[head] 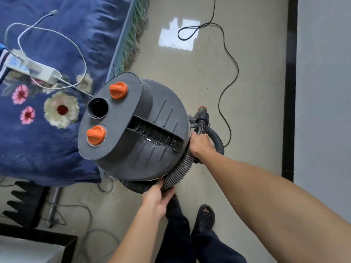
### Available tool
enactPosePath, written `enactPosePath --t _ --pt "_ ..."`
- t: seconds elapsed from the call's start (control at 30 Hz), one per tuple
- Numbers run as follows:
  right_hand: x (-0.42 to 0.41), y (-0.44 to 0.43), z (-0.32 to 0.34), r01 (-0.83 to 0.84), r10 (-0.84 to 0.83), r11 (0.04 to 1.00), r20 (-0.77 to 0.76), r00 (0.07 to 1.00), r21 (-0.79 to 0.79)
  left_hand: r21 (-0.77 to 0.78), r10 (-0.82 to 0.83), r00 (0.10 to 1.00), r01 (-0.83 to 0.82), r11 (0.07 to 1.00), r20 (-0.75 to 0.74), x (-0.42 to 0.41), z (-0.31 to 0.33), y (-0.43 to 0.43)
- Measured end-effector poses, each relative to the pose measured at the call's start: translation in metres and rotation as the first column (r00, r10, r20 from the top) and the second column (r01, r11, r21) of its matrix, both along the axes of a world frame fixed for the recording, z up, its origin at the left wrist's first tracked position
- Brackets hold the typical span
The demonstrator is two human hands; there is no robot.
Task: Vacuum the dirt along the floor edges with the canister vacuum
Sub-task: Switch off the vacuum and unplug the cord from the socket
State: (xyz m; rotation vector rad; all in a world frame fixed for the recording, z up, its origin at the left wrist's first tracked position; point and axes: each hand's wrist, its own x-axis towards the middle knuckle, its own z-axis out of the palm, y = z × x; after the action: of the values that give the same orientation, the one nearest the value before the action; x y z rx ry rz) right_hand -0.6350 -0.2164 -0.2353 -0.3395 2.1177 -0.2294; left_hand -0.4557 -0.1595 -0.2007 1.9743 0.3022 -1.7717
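A dark grey canister vacuum point(133, 126) with two orange knobs and an open round port on its top stands on the tiled floor beside the bed. A ribbed grey hose point(175, 173) is wound around its body. My left hand point(158, 198) grips the hose at the canister's near side. At the canister's right side my right hand point(200, 145) is curled around the hose coil. The hose end with an orange tip point(202, 109) sticks out behind my right hand. The canister's lower body is hidden under its lid.
A bed with a blue flowered blanket point(47, 114) fills the left, with a white power strip point(32, 70) and cable on it. A black power cord point(228, 59) snakes over the floor. A black skirting point(290, 82) borders the right wall. My sandalled feet point(204, 218) stand below.
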Motion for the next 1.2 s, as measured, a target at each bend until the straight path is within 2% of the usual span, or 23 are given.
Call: enactPosePath --t 0.1,0.17,0.27,0.43,0.57,0.7,0.8,0.87,1.07,1.2 --pt "-0.005 0.016 0.001 0.106 -0.088 0.985 0.137 0.987 -0.133 0.033 -0.174 0.984 0.172 0.984 0.044 0.006 0.010 0.006" --pt "-0.008 0.032 0.011 0.155 -0.121 0.976 0.212 0.970 -0.153 0.058 -0.343 0.933 0.338 0.939 0.107 0.007 0.022 0.010" --pt "-0.011 0.057 0.037 0.147 -0.110 0.981 0.260 0.959 -0.129 0.080 -0.602 0.770 0.601 0.796 0.211 0.001 0.044 0.014" --pt "-0.034 0.091 0.090 0.130 -0.108 0.985 0.180 0.978 -0.112 -0.068 -0.828 0.532 0.846 0.529 0.176 -0.022 0.093 -0.003" --pt "-0.074 0.117 0.144 0.023 -0.019 0.997 0.057 0.998 -0.071 -0.173 -0.889 0.354 0.933 0.315 0.291 -0.051 0.147 -0.032" --pt "-0.129 0.133 0.209 -0.049 0.046 0.998 -0.067 0.997 -0.042 -0.182 -0.890 0.157 0.980 0.085 0.427 -0.101 0.193 -0.064" --pt "-0.181 0.140 0.241 -0.068 0.065 0.997 -0.125 0.990 -0.022 -0.193 -0.867 0.061 0.980 -0.041 0.495 -0.155 0.229 -0.080" --pt "-0.221 0.141 0.255 -0.063 0.057 0.997 -0.152 0.987 -0.033 -0.203 -0.856 0.029 0.975 -0.089 0.515 -0.198 0.250 -0.089" --pt "-0.357 0.123 0.279 -0.128 0.116 0.991 -0.208 0.971 -0.045 -0.232 -0.852 0.046 0.969 -0.090 0.522 -0.343 0.292 -0.118" --pt "-0.451 0.088 0.309 -0.206 0.184 0.977 -0.258 0.948 -0.059 -0.211 -0.810 0.014 0.968 -0.136 0.586 -0.430 0.316 -0.143"
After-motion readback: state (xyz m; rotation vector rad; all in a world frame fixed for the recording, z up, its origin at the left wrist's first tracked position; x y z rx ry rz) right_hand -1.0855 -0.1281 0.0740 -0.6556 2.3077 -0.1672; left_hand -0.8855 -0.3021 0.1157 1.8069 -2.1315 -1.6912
